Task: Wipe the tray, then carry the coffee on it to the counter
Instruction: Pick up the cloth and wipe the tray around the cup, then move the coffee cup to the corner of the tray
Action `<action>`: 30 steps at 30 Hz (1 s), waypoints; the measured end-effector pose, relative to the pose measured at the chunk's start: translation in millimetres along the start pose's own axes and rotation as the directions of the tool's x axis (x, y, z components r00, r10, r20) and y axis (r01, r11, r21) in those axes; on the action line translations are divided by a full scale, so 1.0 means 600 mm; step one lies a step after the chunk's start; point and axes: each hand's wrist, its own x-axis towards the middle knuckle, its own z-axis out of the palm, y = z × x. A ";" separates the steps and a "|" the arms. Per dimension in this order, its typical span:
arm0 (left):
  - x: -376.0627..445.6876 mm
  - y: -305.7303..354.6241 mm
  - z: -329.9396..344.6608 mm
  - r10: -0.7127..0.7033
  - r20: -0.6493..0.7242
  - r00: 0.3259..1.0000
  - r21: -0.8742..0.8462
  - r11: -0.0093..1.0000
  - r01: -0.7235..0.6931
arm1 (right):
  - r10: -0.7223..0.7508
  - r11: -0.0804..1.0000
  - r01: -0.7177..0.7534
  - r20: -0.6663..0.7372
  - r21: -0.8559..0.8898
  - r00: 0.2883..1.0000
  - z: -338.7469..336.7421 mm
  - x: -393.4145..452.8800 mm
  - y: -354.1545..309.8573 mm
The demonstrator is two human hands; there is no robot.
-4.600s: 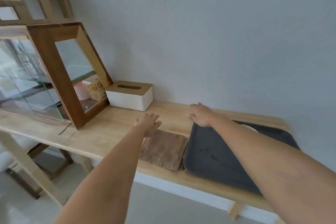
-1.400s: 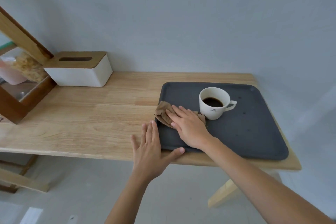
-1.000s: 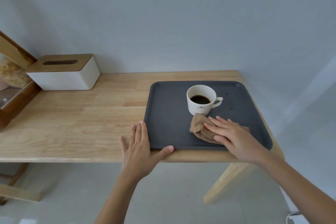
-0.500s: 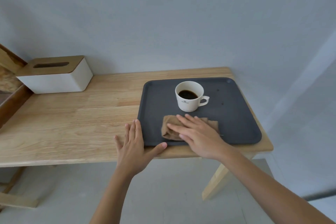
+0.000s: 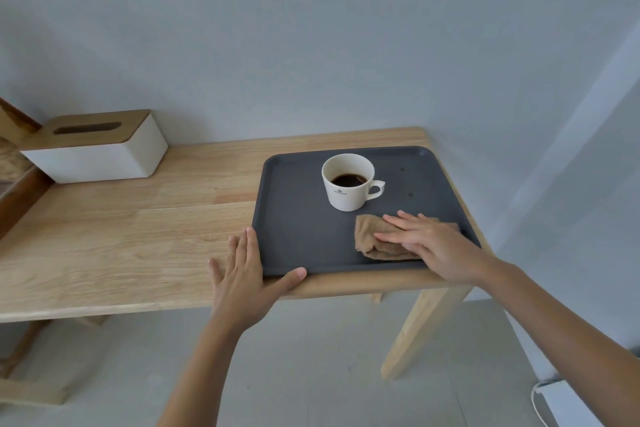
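Brown cloth under the flat, open right hand has swept back rightward across the tray, cup beyond its fingertips, open left hand bracing the near-left corner; wiping continues.

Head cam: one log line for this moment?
phase: wiping | right hand flat on cloth, tray near-right | left hand bracing tray corner | cup upright, on tray
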 end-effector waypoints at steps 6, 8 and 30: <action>0.002 0.005 -0.011 -0.031 0.086 0.996 -0.002 1.000 0.031 | 0.061 0.993 -0.064 0.029 0.095 0.998 -0.033 -0.015 0.021; 0.008 0.019 -0.026 -0.058 0.125 0.990 -0.006 0.998 0.060 | 0.094 0.983 -0.085 -0.046 0.164 0.995 -0.045 -0.005 0.015; 0.148 0.156 0.004 0.012 -0.239 0.971 -0.685 0.706 -0.178 | 0.234 0.641 -0.034 -0.154 0.766 0.960 -0.020 0.198 -0.035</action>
